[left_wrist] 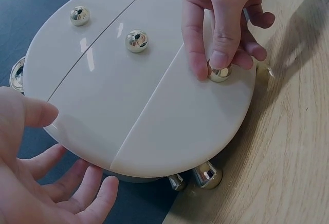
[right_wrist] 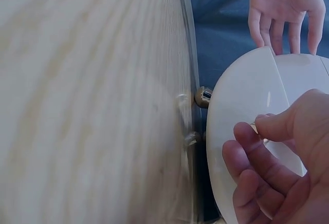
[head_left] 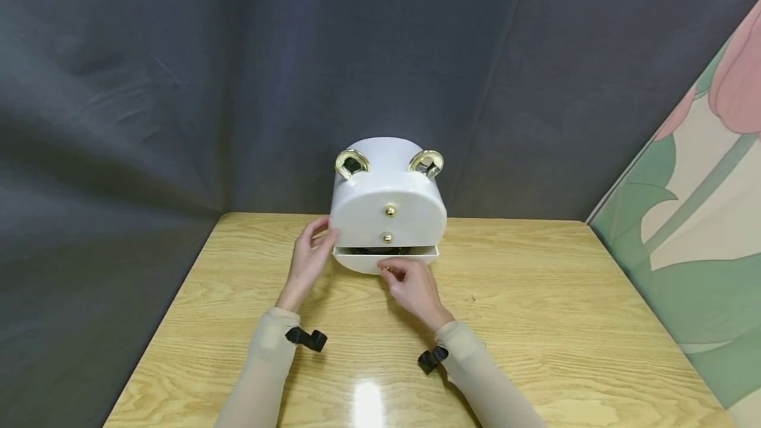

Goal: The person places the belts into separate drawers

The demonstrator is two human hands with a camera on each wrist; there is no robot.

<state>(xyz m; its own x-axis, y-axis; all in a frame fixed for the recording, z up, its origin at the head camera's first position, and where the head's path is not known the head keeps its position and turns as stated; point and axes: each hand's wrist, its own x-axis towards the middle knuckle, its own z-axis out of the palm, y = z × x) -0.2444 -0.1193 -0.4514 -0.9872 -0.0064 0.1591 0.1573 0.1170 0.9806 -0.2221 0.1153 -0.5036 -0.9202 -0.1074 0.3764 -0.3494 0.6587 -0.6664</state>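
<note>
A round white storage box [head_left: 389, 150] with gold ear-shaped rings and three front drawers stands at the back of the table. Its bottom drawer [head_left: 357, 263] is pulled partway out, and a dark item [head_left: 374, 251] shows inside. Between thumb and fingers, my right hand [head_left: 416, 289] pinches that drawer's gold knob [left_wrist: 220, 74]. My left hand [head_left: 310, 256] steadies the box's left side with spread, loosely bent fingers [left_wrist: 87, 188]. The middle knob [left_wrist: 136, 41] and top knob [left_wrist: 79, 16] are untouched, their drawers closed.
The box stands on small gold feet [left_wrist: 208, 175] upon a light wooden table [head_left: 196, 322]. Behind and to the left hangs a dark grey curtain [head_left: 285, 84]. A tulip-patterned cloth [head_left: 701, 216] borders the right side.
</note>
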